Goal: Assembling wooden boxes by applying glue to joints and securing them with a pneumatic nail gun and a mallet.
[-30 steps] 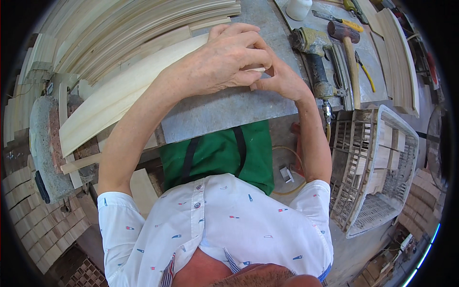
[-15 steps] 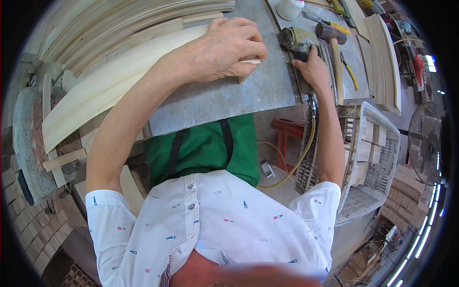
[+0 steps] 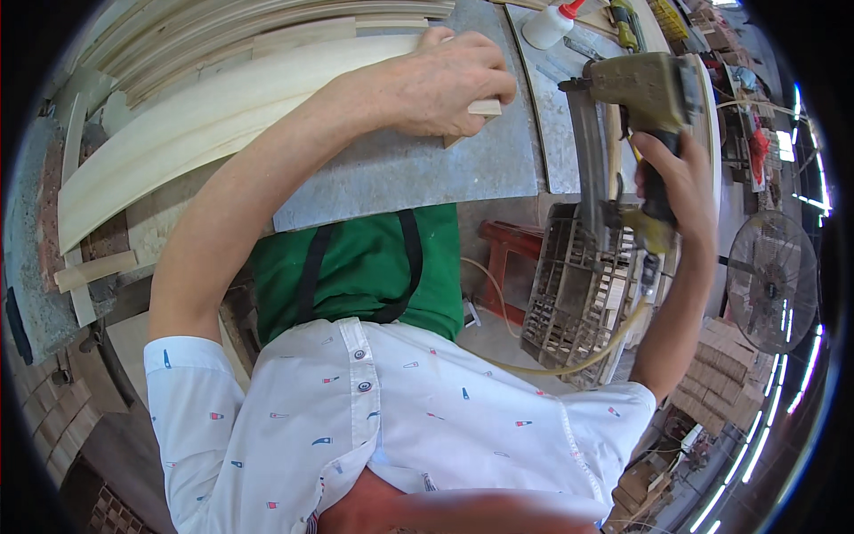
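My left hand (image 3: 449, 84) is closed over the right end of a long, pale curved board (image 3: 205, 120), where a small wooden block (image 3: 480, 110) pokes out from under its fingers. Board and block rest on the grey metal tabletop (image 3: 382, 182). My right hand (image 3: 678, 182) grips the black handle of an olive-coloured pneumatic nail gun (image 3: 639, 80), held up off the table at the right. A yellowish air hose (image 3: 587, 367) runs from the base of the handle down toward my waist.
Long wooden strips (image 3: 267, 27) lie stacked along the far left. A white bottle with a red tip (image 3: 550, 25) stands at the far right of the table. Below the gun is a plastic crate (image 3: 569, 303), with a red stand (image 3: 507, 258) beside it. A fan (image 3: 772, 280) stands farther right.
My right hand has lifted the nail gun off the table and swung it to the right, its hose trailing along. My left hand stays on the board end and block.
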`<control>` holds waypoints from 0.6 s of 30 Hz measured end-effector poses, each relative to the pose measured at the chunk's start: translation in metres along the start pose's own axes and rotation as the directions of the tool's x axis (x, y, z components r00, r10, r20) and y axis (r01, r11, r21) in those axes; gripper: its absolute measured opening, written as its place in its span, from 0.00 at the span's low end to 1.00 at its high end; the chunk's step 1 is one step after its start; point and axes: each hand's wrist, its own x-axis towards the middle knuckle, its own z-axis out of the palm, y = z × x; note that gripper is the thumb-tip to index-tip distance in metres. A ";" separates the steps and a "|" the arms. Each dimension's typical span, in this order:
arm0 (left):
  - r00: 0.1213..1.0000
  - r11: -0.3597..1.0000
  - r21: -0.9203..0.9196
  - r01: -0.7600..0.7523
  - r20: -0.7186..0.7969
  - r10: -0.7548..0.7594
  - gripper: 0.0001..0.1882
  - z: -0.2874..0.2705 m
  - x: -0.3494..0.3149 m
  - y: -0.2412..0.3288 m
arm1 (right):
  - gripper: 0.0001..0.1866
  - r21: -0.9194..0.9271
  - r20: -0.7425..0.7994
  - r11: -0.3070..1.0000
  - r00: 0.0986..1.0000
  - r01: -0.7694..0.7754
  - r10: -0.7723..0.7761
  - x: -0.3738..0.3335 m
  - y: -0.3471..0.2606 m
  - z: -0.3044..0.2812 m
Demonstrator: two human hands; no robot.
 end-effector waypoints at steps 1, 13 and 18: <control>0.999 1.000 0.005 0.014 -0.038 -0.014 0.18 0.002 -0.001 0.000 | 0.15 -0.023 -0.017 0.999 0.999 -0.033 0.033 -0.014 -0.012 -0.002; 0.990 0.993 -0.114 -0.004 -0.138 -0.012 0.36 -0.025 0.000 0.017 | 0.15 -0.025 0.161 0.993 0.981 0.112 -0.107 -0.041 -0.056 0.015; 0.996 0.973 -0.227 0.029 -0.070 -0.046 0.36 -0.031 0.005 0.020 | 0.15 -0.024 0.197 0.987 0.968 0.161 -0.154 -0.039 -0.060 0.019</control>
